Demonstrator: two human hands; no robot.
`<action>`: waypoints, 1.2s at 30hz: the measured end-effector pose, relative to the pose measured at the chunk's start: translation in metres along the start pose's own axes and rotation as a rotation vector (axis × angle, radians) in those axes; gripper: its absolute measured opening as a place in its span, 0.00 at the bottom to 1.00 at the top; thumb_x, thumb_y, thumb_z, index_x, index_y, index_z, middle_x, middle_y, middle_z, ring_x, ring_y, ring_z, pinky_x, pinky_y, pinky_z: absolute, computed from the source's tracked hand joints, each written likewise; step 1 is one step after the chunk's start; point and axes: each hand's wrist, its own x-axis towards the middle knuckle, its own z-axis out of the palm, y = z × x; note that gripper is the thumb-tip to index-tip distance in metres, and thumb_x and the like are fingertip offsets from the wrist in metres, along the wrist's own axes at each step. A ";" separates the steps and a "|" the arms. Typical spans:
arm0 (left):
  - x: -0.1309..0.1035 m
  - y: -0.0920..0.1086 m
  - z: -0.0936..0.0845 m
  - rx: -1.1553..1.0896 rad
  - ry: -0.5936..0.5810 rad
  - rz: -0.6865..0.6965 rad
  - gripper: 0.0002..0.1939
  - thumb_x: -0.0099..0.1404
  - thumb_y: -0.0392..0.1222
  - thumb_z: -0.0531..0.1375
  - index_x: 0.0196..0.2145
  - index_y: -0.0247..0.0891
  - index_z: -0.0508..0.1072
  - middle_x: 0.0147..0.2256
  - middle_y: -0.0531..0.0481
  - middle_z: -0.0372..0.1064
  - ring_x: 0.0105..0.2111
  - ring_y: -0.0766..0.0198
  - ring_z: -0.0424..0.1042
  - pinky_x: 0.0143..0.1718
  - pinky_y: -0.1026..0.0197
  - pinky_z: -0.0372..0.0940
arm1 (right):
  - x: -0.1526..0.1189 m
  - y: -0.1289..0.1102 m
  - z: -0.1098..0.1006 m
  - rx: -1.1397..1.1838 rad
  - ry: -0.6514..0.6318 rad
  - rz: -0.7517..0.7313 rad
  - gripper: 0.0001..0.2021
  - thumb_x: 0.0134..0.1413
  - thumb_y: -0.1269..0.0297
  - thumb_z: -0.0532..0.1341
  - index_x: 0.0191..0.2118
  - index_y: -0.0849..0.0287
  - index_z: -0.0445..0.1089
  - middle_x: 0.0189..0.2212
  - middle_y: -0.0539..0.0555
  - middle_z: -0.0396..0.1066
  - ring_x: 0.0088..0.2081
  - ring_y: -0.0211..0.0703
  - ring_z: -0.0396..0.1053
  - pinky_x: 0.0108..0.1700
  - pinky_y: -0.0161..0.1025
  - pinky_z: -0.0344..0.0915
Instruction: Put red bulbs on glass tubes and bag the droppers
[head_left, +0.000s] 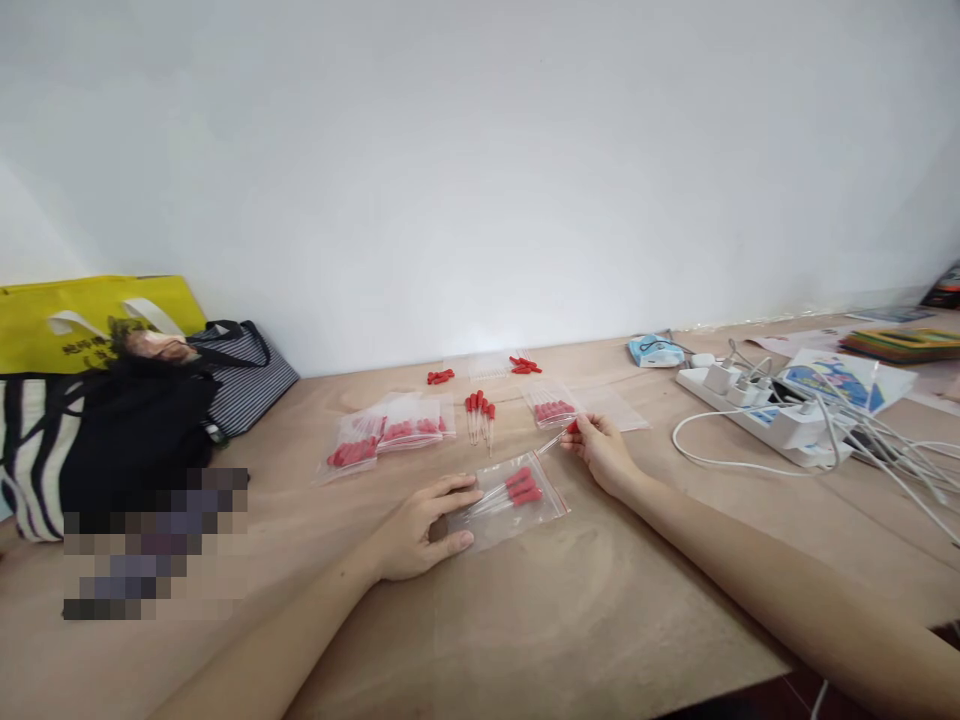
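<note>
A clear zip bag (501,508) with several red-capped droppers inside lies on the wooden table. My left hand (426,525) rests on its left end, fingers spread. Just beyond the bag's upper right corner, my right hand (596,452) pinches a red-capped dropper (553,441) by its red end, the thin clear tip pointing left toward the bag. Several loose droppers (480,405) lie behind the bag. Filled bags (409,428) overlap at the left, and another filled bag (551,405) lies behind my right hand.
Red caps (441,377) and more red pieces (526,366) lie near the wall. At the right are a blue mask pack (656,350), a white power strip (765,412) with cables, and papers. Cloth bags (105,440) stand at the left on the table (600,620).
</note>
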 end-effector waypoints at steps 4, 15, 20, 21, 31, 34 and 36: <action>0.000 0.001 -0.001 -0.007 0.001 -0.001 0.22 0.60 0.49 0.53 0.53 0.46 0.61 0.57 0.49 0.51 0.55 0.56 0.54 0.54 0.52 0.52 | -0.008 0.000 0.004 0.026 -0.105 0.055 0.09 0.48 0.59 0.57 0.28 0.55 0.55 0.21 0.47 0.63 0.23 0.35 0.67 0.29 0.36 0.68; -0.001 0.003 0.000 0.012 -0.002 -0.029 0.24 0.60 0.49 0.53 0.54 0.46 0.58 0.57 0.49 0.51 0.55 0.55 0.53 0.54 0.51 0.51 | -0.016 -0.006 0.006 0.106 -0.133 0.195 0.06 0.50 0.68 0.56 0.26 0.57 0.56 0.19 0.47 0.64 0.22 0.34 0.67 0.29 0.35 0.68; -0.001 0.002 0.000 0.013 0.004 -0.005 0.26 0.60 0.48 0.53 0.55 0.45 0.55 0.57 0.49 0.52 0.56 0.57 0.52 0.54 0.52 0.51 | -0.025 -0.006 0.011 0.054 -0.224 0.213 0.05 0.47 0.70 0.57 0.27 0.58 0.58 0.20 0.47 0.66 0.22 0.33 0.68 0.28 0.32 0.68; -0.001 0.002 0.000 0.014 0.003 -0.003 0.26 0.60 0.48 0.53 0.55 0.45 0.54 0.57 0.49 0.52 0.56 0.57 0.52 0.55 0.53 0.51 | -0.026 -0.007 0.011 0.012 -0.254 0.210 0.05 0.47 0.70 0.58 0.27 0.58 0.59 0.20 0.47 0.66 0.21 0.32 0.67 0.26 0.31 0.67; -0.001 0.004 -0.001 0.009 0.010 0.007 0.26 0.60 0.48 0.53 0.55 0.44 0.55 0.56 0.49 0.52 0.56 0.57 0.52 0.55 0.53 0.50 | -0.025 -0.003 0.014 -0.324 -0.435 0.177 0.08 0.37 0.67 0.64 0.28 0.62 0.66 0.16 0.44 0.65 0.14 0.26 0.56 0.14 0.26 0.53; -0.001 0.003 0.000 0.014 0.008 0.002 0.25 0.60 0.48 0.53 0.55 0.44 0.55 0.56 0.49 0.52 0.56 0.58 0.52 0.55 0.54 0.50 | -0.023 0.001 0.017 -0.340 -0.454 0.212 0.09 0.39 0.67 0.63 0.31 0.62 0.69 0.17 0.46 0.67 0.15 0.28 0.59 0.16 0.27 0.56; -0.001 0.002 0.000 0.017 0.003 0.002 0.25 0.60 0.48 0.53 0.55 0.43 0.55 0.56 0.50 0.53 0.55 0.59 0.52 0.55 0.55 0.51 | -0.022 0.004 0.019 -0.362 -0.457 0.234 0.09 0.41 0.67 0.62 0.33 0.62 0.70 0.17 0.48 0.68 0.17 0.30 0.61 0.17 0.28 0.57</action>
